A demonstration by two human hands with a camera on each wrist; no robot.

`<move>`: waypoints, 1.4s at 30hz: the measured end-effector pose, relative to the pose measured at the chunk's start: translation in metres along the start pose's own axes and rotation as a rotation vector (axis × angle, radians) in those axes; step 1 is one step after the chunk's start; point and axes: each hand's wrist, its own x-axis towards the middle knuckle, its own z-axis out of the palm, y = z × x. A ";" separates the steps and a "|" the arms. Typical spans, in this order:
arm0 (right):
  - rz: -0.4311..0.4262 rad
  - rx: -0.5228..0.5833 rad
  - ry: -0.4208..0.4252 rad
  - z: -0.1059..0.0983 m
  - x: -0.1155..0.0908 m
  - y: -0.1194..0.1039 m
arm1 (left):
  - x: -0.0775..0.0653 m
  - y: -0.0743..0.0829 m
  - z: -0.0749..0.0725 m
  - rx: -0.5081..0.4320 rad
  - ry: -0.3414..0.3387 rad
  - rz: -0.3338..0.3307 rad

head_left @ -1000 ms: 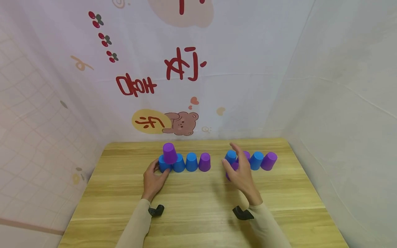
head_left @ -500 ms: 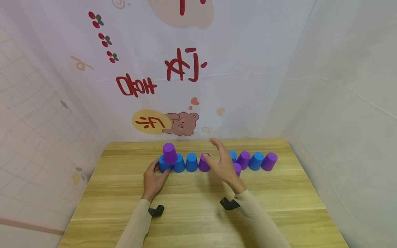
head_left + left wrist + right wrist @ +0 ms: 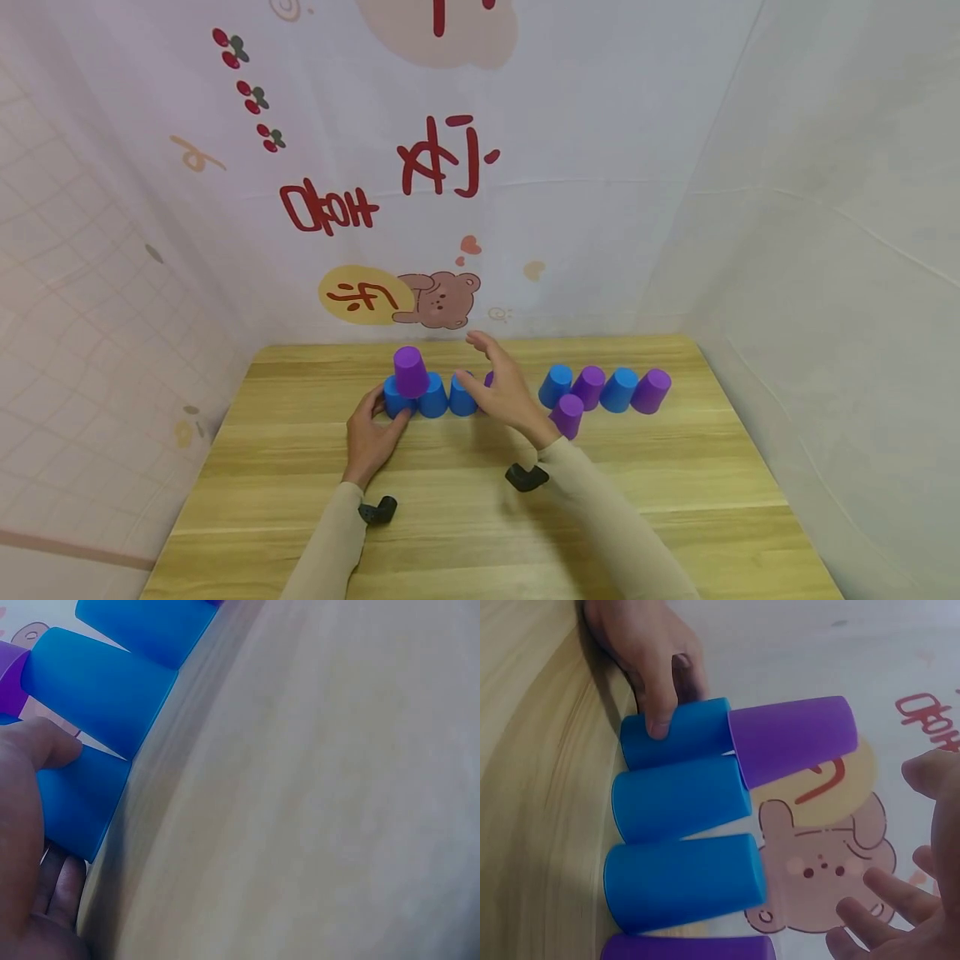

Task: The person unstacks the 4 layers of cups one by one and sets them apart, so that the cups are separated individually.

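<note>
My left hand (image 3: pixel 372 439) holds the leftmost blue cup (image 3: pixel 86 799) of an upside-down row, thumb on its near side. A purple cup (image 3: pixel 795 739) rests upside down on top, bridging that cup and the second blue cup (image 3: pixel 432 396). To their right stand a third blue cup (image 3: pixel 686 881) and a purple cup (image 3: pixel 489 380), which is mostly hidden behind my right hand (image 3: pixel 506 396). That right hand is raised over the row's right end, fingers spread and thumb apart, with nothing in it.
On the right, a second upside-down row has a blue cup (image 3: pixel 557 387), a purple cup (image 3: pixel 589 388), another blue cup (image 3: pixel 619 390) and another purple cup (image 3: pixel 651 392). One purple cup (image 3: pixel 567 417) stands in front. A white printed cloth (image 3: pixel 600 208) backs the wooden table (image 3: pixel 450 525).
My right hand has moved left from the right-hand cups to the left row's right end, uncovering the front purple cup. My left hand has stayed on its blue cup.
</note>
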 end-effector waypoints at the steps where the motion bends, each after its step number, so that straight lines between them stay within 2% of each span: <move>1: 0.000 0.001 -0.009 0.002 0.002 -0.001 | 0.000 0.000 0.000 0.001 0.000 -0.001; 15: 0.009 0.072 -0.143 0.026 0.019 -0.007 | 0.000 0.000 -0.001 -0.013 -0.003 0.007; 23: 0.002 0.094 -0.188 0.035 0.029 -0.016 | 0.001 -0.002 0.001 -0.003 0.007 0.029; 33: -0.034 0.125 -0.213 0.044 0.036 -0.023 | 0.000 0.000 0.002 0.010 0.024 0.069; 42: -0.063 0.102 -0.200 0.053 0.037 -0.023 | 0.000 0.000 0.002 -0.004 0.015 0.035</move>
